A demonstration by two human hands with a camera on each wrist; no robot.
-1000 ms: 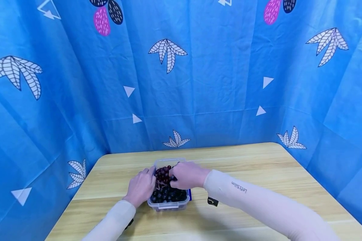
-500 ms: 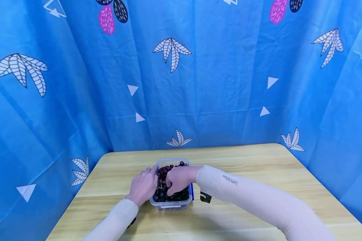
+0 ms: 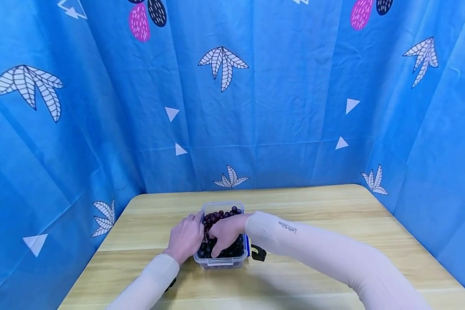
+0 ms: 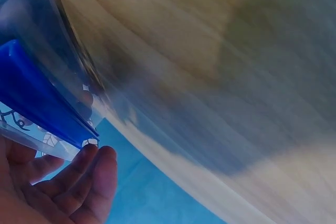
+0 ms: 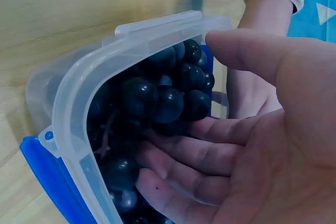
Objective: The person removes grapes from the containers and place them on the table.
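Wood-grain worktop (image 3: 314, 258), blue patterned curtain (image 3: 286, 107) behind. Dark grapes (image 5: 139, 98) inside an open-topped clear container (image 3: 221, 263) on the worktop. Right hand (image 3: 227, 232) in among them, fingers extended and touching grapes, thumb apart. Left hand (image 3: 184, 237) at container's left side, fingers loosely bent beside blue clip (image 4: 37, 95); grip cannot be told.

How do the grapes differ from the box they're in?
The grapes look nearly black, some reddish, while the box is clear, with blue clips on its sides. Each grape is small and round; the box is a larger single piece with rounded corners. The grapes lie inside the box, whereas the box stands on the table. Both catch the light.
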